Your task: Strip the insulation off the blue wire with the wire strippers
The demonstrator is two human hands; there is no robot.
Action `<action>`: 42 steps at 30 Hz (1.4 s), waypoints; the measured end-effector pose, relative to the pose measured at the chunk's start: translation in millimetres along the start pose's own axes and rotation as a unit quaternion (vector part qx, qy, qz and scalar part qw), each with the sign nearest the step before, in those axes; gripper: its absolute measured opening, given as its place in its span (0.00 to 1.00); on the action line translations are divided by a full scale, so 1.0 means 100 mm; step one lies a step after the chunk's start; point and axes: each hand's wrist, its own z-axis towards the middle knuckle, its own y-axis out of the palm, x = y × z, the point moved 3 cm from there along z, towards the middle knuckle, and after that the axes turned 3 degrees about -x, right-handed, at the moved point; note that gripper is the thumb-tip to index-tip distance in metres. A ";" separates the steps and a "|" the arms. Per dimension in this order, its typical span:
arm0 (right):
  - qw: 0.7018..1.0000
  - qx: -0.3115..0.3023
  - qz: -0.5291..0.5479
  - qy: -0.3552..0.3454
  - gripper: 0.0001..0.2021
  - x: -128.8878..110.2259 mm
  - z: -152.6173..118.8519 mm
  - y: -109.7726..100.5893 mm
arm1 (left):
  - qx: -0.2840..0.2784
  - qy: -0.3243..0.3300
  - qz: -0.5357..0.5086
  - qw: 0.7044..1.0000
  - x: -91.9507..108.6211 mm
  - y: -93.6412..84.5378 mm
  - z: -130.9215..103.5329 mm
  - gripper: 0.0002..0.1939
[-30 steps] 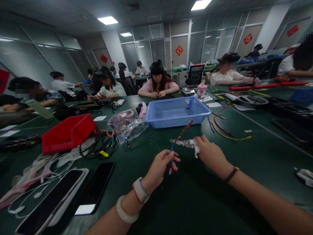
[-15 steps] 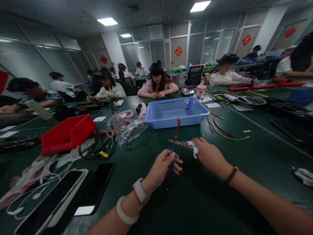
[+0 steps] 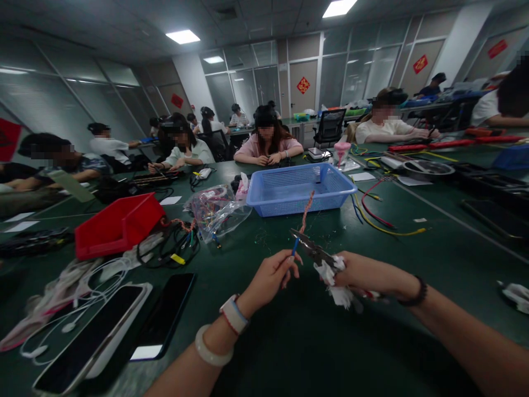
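Between the thumb and fingers of my left hand (image 3: 270, 275) stands a blue wire (image 3: 295, 246), pinched near its upper end. Above the blue part rises a length of twisted bare copper strands (image 3: 306, 212), leaning to the right. My right hand (image 3: 359, 273) is closed around pliers (image 3: 314, 248) whose handles are wrapped in white tissue (image 3: 342, 292). The jaws reach to the wire where the blue covering meets the copper; whether they grip it I cannot make out. Most of the handles are hidden by my right hand and the tissue.
Beyond my hands stands a blue plastic basket (image 3: 264, 207). A clear bag of wires (image 3: 212, 212), a red bin (image 3: 119, 226), a black phone (image 3: 165, 314) and white earphones (image 3: 70, 309) lie to the left. Coloured cables (image 3: 384, 229) lie at the right. Several people sit across the table.
The pliers have turned from nearly level to slanting, and my right hand has moved lower and closer to me. The copper end leans further right, and more tissue shows.
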 end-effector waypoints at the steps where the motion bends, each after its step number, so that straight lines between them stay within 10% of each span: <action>1: 0.999 -0.031 0.041 0.004 0.06 0.02 0.00 0.03 | 0.000 0.007 0.020 1.000 0.00 -0.02 0.00 0.15; 13: 0.882 -0.295 0.367 0.032 0.17 0.12 0.12 0.28 | 0.026 0.033 0.101 0.994 0.03 -0.09 -0.04 0.16; 26: 0.891 -0.218 0.399 -0.018 0.17 0.13 0.27 0.38 | 0.114 0.020 0.274 0.955 0.04 -0.08 -0.05 0.12; 42: 0.843 -0.272 0.464 0.004 0.27 0.15 0.24 0.40 | 0.178 0.057 0.340 0.922 0.06 -0.16 -0.05 0.09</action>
